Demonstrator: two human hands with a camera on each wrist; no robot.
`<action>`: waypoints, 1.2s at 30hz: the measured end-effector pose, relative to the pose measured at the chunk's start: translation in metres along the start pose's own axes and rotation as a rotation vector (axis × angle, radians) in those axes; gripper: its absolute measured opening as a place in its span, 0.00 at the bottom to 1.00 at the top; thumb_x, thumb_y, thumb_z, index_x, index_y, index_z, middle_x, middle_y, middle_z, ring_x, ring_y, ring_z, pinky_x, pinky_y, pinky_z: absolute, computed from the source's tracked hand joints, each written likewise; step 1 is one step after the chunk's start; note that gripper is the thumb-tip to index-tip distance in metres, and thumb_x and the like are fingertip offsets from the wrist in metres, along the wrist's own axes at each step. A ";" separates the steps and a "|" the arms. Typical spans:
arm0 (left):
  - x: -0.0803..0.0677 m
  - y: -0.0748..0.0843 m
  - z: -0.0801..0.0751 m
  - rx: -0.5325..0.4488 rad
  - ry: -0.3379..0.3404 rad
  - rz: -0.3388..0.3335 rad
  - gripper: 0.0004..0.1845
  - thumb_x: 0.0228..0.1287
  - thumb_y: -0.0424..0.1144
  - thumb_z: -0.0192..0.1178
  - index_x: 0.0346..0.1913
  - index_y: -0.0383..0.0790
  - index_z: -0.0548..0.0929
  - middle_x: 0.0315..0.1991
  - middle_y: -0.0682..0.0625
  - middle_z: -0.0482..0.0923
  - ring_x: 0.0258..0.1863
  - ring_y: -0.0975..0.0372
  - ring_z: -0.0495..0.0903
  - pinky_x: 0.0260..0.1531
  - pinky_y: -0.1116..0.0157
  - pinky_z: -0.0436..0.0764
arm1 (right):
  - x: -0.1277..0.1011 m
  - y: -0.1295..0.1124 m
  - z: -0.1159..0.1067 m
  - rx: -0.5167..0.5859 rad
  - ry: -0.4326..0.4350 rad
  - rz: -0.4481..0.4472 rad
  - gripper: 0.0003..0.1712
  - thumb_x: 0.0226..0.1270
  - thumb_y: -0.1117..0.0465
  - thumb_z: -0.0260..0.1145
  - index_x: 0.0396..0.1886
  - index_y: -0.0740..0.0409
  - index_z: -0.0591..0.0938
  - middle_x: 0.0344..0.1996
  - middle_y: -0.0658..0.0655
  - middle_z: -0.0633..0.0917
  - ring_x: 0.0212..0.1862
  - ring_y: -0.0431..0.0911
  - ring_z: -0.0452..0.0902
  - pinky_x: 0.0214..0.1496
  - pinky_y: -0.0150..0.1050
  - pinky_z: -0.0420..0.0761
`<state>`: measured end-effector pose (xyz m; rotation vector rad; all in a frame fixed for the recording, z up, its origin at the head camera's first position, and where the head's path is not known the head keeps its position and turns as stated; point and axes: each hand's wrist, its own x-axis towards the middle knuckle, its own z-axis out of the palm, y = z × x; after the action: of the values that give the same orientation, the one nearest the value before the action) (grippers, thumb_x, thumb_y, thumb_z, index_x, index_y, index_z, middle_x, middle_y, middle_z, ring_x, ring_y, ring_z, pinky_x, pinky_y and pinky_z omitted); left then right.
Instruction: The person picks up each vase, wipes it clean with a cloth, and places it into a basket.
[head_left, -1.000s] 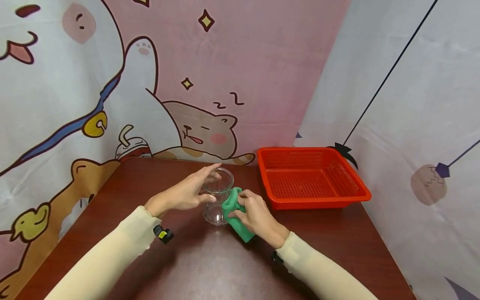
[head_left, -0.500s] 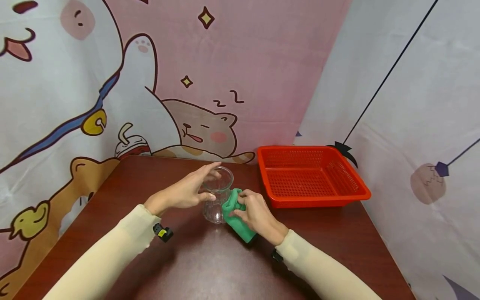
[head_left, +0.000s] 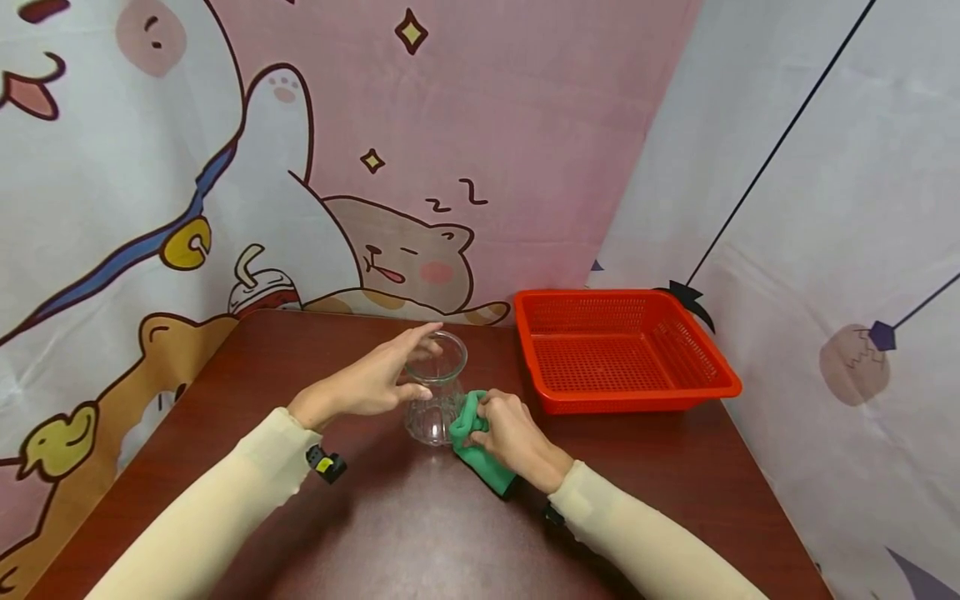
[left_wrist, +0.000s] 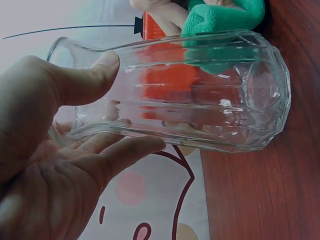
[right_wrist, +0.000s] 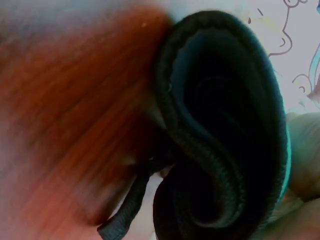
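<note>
A clear glass vase [head_left: 435,412] with a flared rim and faceted base stands upright on the dark red-brown table. My left hand [head_left: 367,379] holds it round the neck, thumb on the near side and fingers behind, as the left wrist view shows through the glass [left_wrist: 220,105]. Folded and bunched, a green cloth [head_left: 487,468] is pinched in my right hand [head_left: 516,435]. It lies against the vase's lower right side in the head view. Close up in the right wrist view, the cloth's folded edge [right_wrist: 275,100] looks dark and hides most of that hand.
A red plastic basket [head_left: 540,396] with perforated walls stands at the back right of the table [head_left: 420,533]. Behind and beside the table hang cartoon-printed curtains [head_left: 540,150]. Both wrists wear small black devices.
My right hand has moved the cloth slightly down along the vase's side, toward its base. The left hand keeps its hold on the neck, and the vase stays in place.
</note>
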<state>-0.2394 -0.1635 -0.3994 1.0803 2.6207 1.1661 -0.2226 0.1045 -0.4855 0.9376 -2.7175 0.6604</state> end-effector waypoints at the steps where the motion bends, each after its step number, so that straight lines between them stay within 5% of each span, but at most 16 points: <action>1: 0.000 0.000 0.000 -0.001 -0.001 -0.001 0.52 0.66 0.34 0.71 0.84 0.47 0.47 0.68 0.46 0.70 0.71 0.53 0.71 0.51 0.60 0.83 | 0.000 0.000 0.000 -0.004 0.001 0.002 0.19 0.49 0.57 0.87 0.17 0.47 0.81 0.27 0.50 0.80 0.32 0.42 0.80 0.30 0.35 0.79; 14: 0.000 -0.001 -0.001 -0.028 -0.006 0.000 0.53 0.66 0.32 0.70 0.84 0.48 0.46 0.69 0.46 0.70 0.72 0.52 0.70 0.51 0.62 0.83 | 0.001 -0.001 0.004 -0.025 0.008 0.041 0.15 0.51 0.59 0.86 0.34 0.58 0.88 0.30 0.51 0.82 0.33 0.46 0.82 0.33 0.39 0.82; 36: 0.000 -0.002 -0.001 -0.029 -0.005 -0.009 0.53 0.66 0.30 0.69 0.84 0.50 0.46 0.69 0.46 0.69 0.72 0.53 0.70 0.51 0.59 0.83 | 0.004 -0.001 0.008 0.019 0.013 0.101 0.17 0.51 0.58 0.85 0.38 0.58 0.89 0.31 0.51 0.82 0.33 0.45 0.81 0.35 0.40 0.83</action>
<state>-0.2409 -0.1653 -0.4002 1.0632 2.5943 1.1939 -0.2252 0.0982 -0.4912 0.8015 -2.7663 0.7089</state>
